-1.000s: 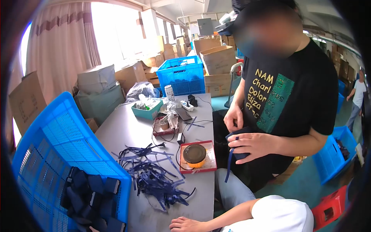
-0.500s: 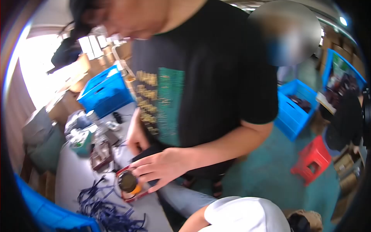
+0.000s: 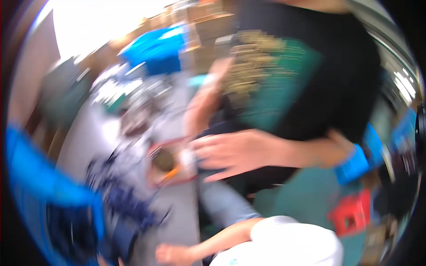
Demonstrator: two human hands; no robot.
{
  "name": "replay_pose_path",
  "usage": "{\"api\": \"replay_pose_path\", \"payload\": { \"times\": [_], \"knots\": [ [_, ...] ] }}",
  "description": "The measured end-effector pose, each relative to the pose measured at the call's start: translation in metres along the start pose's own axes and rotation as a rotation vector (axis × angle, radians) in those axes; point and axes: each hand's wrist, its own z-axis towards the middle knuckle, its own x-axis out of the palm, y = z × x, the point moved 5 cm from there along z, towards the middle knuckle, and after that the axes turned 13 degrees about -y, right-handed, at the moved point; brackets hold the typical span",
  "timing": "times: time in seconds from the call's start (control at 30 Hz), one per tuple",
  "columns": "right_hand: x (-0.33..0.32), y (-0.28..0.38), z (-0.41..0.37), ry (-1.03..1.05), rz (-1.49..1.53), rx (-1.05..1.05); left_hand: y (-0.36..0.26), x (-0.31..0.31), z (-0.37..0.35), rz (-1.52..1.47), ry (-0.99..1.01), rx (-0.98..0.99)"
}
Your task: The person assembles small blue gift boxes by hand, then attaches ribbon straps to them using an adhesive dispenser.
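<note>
Head view: smeared by motion.
My hand: on bench, bottom edge; which side, and how far the fingers are spread, I cannot tell.
Blue strips: heaped nearby, beside blue crate.
Co-worker's hand: spread beside red tray.

Heavy motion blur, so fine texture is unreadable.

- Grey table top: smooth and matt. Base material can't be told.
- Big blue crate at the left edge: moulded plastic, slight sheen.
- Pile of dark navy strips: limp, matt, cloth-like.
- Black T-shirt on the standing person: matt cloth. Green and gold print, flat with no gloss.
- Small red stool: plastic, semi-gloss.
- White sleeve and grey trouser leg: plain matt cloth.
</note>
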Motion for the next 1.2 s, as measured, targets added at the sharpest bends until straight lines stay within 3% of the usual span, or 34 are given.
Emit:
{"api": "replay_pose_path", "payload": {
  "times": [0.07, 0.17, 0.3, 0.37, 0.5, 0.53, 0.63, 0.7, 0.77, 0.83, 1.0, 1.03, 1.1, 1.13, 1.2],
  "knots": [
    [0.002, -0.002, 0.004, -0.082, 0.008, 0.030, 0.006, -0.043, -0.006, 0.258, 0.131, -0.182],
    [0.013, 0.008, 0.011, 0.098, 0.001, 0.083, 0.046, -0.126, -0.019, 0.477, -0.009, -0.320],
    [0.041, 0.001, 0.027, 0.211, -0.054, 0.129, 0.156, -0.216, -0.049, 0.923, -0.139, -0.330],
    [0.054, -0.005, 0.032, 0.260, -0.085, 0.134, 0.216, -0.246, -0.065, 1.040, -0.146, -0.466],
    [0.054, -0.006, 0.031, 0.273, -0.124, 0.109, 0.302, -0.279, -0.074, 1.212, -0.222, -0.776],
    [0.055, -0.003, 0.033, 0.278, -0.146, 0.103, 0.318, -0.285, -0.071, 1.245, -0.227, -0.731],
    [0.054, 0.003, 0.044, 0.287, -0.179, 0.115, 0.382, -0.305, -0.080, 1.252, -0.290, -1.021],
    [0.055, 0.003, 0.045, 0.278, -0.201, 0.123, 0.395, -0.301, -0.068, 1.239, -0.254, -1.296],
    [0.058, 0.016, 0.054, 0.292, -0.166, 0.167, 0.410, -0.290, -0.066, 1.198, -0.087, -1.485],
    [0.058, 0.016, 0.055, 0.332, -0.189, 0.145, 0.428, -0.278, -0.069, 1.152, -0.113, -1.366],
    [0.057, 0.003, 0.045, 0.320, -0.249, 0.123, 0.427, -0.227, -0.040, 0.789, 0.150, -1.203],
    [0.055, 0.004, 0.044, 0.319, -0.242, 0.116, 0.416, -0.214, -0.039, 0.858, 0.013, -1.063],
    [0.055, -0.001, 0.034, 0.307, -0.241, 0.092, 0.408, -0.196, -0.038, 0.893, 0.000, -1.009],
    [0.055, 0.000, 0.035, 0.290, -0.223, 0.088, 0.407, -0.184, -0.035, 0.859, 0.274, -1.156],
    [0.051, 0.001, 0.035, 0.261, -0.187, 0.083, 0.374, -0.162, -0.024, 0.916, 0.345, -1.216]
  ]
}}
